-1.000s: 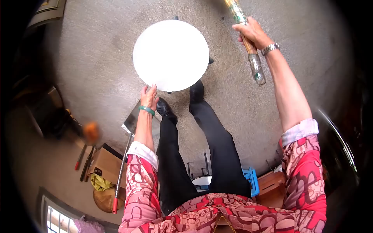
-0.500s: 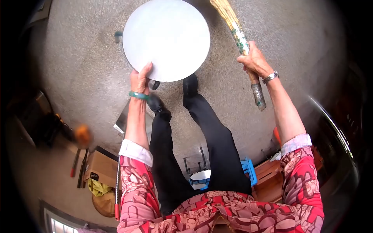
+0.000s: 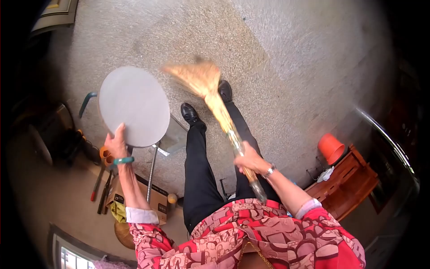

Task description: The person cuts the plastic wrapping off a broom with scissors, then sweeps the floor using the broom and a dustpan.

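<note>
My left hand (image 3: pixel 117 144) grips the near rim of a round stool (image 3: pixel 134 107) with a pale grey seat, thumb on top and fingers underneath. One teal stool leg (image 3: pixel 87 104) pokes out at the left; the others are mostly hidden. In my right hand (image 3: pixel 251 158) is a straw broom (image 3: pixel 218 112), its fingers wrapped around the taped handle. The fanned bristles point forward and left, slightly blurred, over the floor in front of my shoes. A flat metal piece, apparently a dustpan (image 3: pixel 172 136), lies partly hidden between the stool and my leg.
Grey speckled floor (image 3: pixel 286 89) stretches ahead. At the right are a red bucket (image 3: pixel 331 149) and a reddish wooden piece of furniture (image 3: pixel 347 181). A cardboard box (image 3: pixel 157 201) and long-handled tools (image 3: pixel 104 193) stand at the lower left.
The stool has moved left and nearer to me, its seat now tilted. The broom has swung from the right to the middle, its bristles coming into view.
</note>
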The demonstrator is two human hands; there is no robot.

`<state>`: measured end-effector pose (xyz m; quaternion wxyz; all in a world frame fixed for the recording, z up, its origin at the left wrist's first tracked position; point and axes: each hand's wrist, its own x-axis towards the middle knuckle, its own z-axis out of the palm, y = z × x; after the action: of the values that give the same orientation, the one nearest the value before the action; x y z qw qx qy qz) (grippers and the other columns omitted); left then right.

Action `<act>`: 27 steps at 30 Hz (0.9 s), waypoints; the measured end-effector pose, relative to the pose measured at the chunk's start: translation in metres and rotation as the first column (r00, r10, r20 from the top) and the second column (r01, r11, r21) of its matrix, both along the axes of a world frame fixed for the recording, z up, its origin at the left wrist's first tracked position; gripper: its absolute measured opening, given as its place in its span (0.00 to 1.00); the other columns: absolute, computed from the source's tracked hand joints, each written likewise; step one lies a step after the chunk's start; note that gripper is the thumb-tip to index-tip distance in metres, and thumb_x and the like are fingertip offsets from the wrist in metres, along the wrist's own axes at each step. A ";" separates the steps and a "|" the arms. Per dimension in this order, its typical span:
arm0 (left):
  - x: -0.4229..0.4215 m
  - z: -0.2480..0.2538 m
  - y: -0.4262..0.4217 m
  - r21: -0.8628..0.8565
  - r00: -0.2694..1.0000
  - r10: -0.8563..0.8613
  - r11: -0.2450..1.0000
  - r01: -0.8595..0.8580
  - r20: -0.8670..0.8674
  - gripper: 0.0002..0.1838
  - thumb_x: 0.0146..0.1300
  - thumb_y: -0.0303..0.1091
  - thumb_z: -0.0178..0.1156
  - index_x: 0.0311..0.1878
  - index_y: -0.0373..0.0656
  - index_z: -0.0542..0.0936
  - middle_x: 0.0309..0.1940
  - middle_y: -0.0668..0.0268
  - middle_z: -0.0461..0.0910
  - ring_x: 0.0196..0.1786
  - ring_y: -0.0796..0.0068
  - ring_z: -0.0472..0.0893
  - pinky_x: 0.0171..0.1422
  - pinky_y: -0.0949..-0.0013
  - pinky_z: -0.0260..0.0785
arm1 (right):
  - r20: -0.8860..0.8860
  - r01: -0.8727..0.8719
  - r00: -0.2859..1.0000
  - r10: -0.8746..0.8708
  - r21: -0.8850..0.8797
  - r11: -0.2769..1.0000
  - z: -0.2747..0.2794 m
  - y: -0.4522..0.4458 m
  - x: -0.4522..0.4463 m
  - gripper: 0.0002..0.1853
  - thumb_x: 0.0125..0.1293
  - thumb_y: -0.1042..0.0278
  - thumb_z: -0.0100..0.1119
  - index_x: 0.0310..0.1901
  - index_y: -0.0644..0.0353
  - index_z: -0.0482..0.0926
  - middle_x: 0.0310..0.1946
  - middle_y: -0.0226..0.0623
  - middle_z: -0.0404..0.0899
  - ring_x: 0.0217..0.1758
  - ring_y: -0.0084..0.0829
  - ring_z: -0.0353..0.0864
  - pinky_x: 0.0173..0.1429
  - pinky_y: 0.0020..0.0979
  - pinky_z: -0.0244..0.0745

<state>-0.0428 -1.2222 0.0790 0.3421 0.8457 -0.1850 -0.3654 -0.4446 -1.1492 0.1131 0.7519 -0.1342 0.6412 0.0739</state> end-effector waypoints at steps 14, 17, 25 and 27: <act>0.037 0.012 0.061 -0.128 0.936 0.351 0.930 -0.345 0.023 0.20 0.53 0.29 0.63 0.47 0.28 0.73 0.41 0.58 0.77 0.40 0.71 0.77 0.47 0.70 0.70 | -0.199 -0.284 0.958 0.207 -0.559 0.779 -0.213 -0.288 0.081 0.26 0.48 0.67 0.60 0.43 0.72 0.58 0.30 0.49 0.75 0.23 0.34 0.80 0.24 0.35 0.77; 0.038 0.014 0.062 -0.132 0.921 0.389 0.913 -0.385 0.001 0.21 0.53 0.28 0.63 0.48 0.27 0.72 0.41 0.56 0.77 0.40 0.69 0.77 0.47 0.69 0.71 | -0.387 -0.530 0.840 0.380 -0.435 0.728 -0.227 -0.289 0.126 0.29 0.48 0.65 0.62 0.48 0.69 0.60 0.37 0.52 0.77 0.38 0.44 0.81 0.40 0.39 0.79; 0.040 0.024 0.064 -0.068 0.906 0.422 0.905 -0.419 0.032 0.19 0.52 0.27 0.62 0.46 0.27 0.73 0.41 0.57 0.77 0.39 0.70 0.78 0.45 0.69 0.71 | -0.254 -0.682 0.688 0.680 -0.548 0.485 -0.177 -0.036 0.044 0.23 0.48 0.71 0.58 0.43 0.61 0.57 0.26 0.51 0.76 0.29 0.48 0.80 0.33 0.45 0.74; 0.043 0.026 0.058 -0.066 0.917 0.396 0.917 -0.393 0.038 0.19 0.52 0.27 0.62 0.46 0.27 0.74 0.41 0.57 0.77 0.39 0.70 0.77 0.45 0.70 0.71 | 0.115 -0.489 0.840 0.530 -0.258 0.833 -0.115 -0.060 0.013 0.24 0.46 0.72 0.59 0.45 0.62 0.60 0.24 0.43 0.74 0.21 0.36 0.78 0.25 0.37 0.73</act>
<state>0.0001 -1.1643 0.1047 0.4279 0.8645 -0.0298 -0.2619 -0.4312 -1.2089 -0.0017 0.7405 -0.3887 0.5148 0.1887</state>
